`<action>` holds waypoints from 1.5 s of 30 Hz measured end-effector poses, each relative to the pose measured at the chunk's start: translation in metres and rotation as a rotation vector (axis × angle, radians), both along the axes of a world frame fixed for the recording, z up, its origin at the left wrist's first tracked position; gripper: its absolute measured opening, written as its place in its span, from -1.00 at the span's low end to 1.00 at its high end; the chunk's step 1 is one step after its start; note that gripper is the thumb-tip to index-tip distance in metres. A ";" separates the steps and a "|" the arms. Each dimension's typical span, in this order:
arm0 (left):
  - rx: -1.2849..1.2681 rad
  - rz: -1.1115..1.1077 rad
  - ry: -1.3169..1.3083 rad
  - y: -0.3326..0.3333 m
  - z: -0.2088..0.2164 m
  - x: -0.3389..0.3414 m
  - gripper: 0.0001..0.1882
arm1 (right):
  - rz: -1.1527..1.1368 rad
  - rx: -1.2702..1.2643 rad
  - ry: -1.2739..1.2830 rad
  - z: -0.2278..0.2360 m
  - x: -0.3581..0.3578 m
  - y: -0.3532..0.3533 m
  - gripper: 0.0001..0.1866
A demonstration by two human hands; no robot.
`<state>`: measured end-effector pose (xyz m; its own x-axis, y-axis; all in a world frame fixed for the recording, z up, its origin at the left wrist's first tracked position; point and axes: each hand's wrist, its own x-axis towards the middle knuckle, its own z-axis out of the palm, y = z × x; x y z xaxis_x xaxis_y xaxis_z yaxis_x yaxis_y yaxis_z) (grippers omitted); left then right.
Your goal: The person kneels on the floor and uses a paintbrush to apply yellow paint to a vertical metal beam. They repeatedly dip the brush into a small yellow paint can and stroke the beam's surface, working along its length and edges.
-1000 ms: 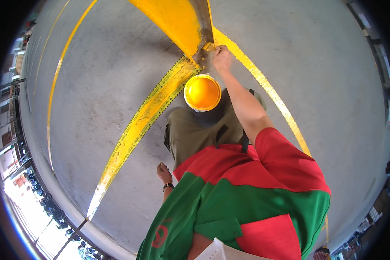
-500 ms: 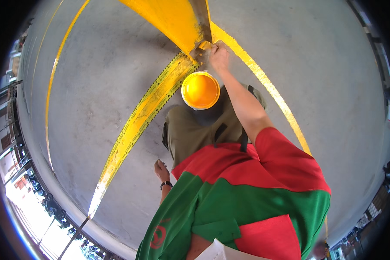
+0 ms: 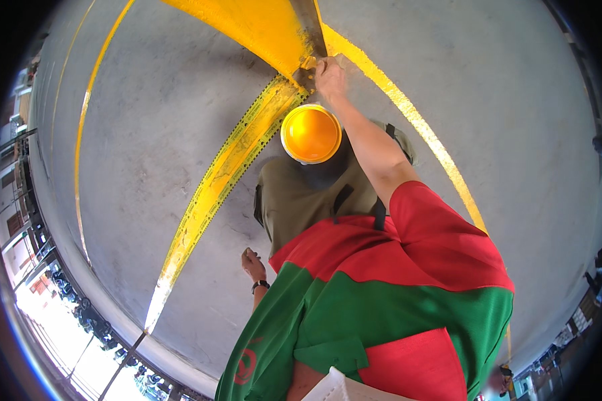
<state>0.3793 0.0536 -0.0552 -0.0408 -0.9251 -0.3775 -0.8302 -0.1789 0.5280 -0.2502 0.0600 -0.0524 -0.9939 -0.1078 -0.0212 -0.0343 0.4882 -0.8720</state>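
Holding brush [image 3: 309,62]; right hand [image 3: 331,80] near paint bucket [image 3: 283,138]

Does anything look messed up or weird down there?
Yes, the yellow floor stripe looks patchy, with darker marks showing, as if worn or unevenly coated. The yellow-painted structure near the right hand also looks unfinished: a dark, bare-looking strip runs beside its yellow face.

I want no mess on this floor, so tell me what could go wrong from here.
The open bucket of yellow paint sits close to the right forearm in this view, so it might get knocked. The yellow-coated tool in the right hand could drip onto the grey floor.
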 end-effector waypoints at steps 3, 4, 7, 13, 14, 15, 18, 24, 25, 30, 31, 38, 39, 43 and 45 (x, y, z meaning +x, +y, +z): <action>0.038 0.025 -0.008 0.000 0.002 0.002 -0.55 | -0.052 -0.266 0.031 -0.002 -0.001 0.001 -0.74; 0.018 -0.027 0.034 0.001 0.002 0.002 -0.54 | -0.056 -0.308 0.004 -0.004 0.000 0.011 -0.74; 0.045 -0.046 0.016 0.008 0.001 0.002 -0.54 | -0.028 -0.168 0.025 -0.011 0.003 0.029 -0.74; 0.026 -0.014 0.018 -0.002 0.004 -0.009 -0.55 | 0.065 0.054 0.062 -0.020 -0.003 0.007 -0.74; 0.026 -0.008 0.008 -0.003 0.005 -0.009 -0.55 | 0.104 0.002 0.032 -0.021 -0.005 0.006 -0.73; 0.047 0.017 -0.043 -0.003 0.005 -0.010 -0.55 | 0.040 -0.081 0.073 -0.021 -0.006 0.005 -0.73; 0.073 0.029 -0.056 0.002 0.005 -0.008 -0.56 | -0.013 -0.170 0.062 -0.025 -0.007 0.015 -0.74; 0.065 0.014 0.012 0.003 0.001 -0.009 -0.56 | 0.017 0.004 -0.039 -0.039 -0.002 0.033 -0.75; 0.044 -0.003 0.042 0.003 0.002 -0.010 -0.56 | 0.011 0.032 -0.035 -0.042 -0.001 0.031 -0.75; 0.079 -0.004 -0.046 0.002 0.004 -0.013 -0.55 | 0.037 0.017 0.002 -0.048 0.000 0.027 -0.78; 0.060 -0.030 0.018 0.002 0.004 -0.013 -0.56 | 0.046 0.000 0.024 -0.048 0.000 0.028 -0.78; 0.045 -0.024 -0.005 -0.004 0.006 -0.014 -0.57 | 0.043 0.129 -0.005 -0.047 0.006 0.034 -0.82; 0.075 0.004 -0.059 -0.003 0.006 -0.015 -0.56 | 0.071 0.081 0.058 -0.048 0.007 0.035 -0.82; 0.087 -0.061 -0.004 -0.004 0.008 -0.017 -0.57 | 0.084 0.034 0.086 -0.051 0.010 0.039 -0.83; 0.069 -0.054 -0.015 -0.007 0.009 -0.020 -0.57 | 0.079 0.070 0.068 -0.050 0.011 0.045 -0.83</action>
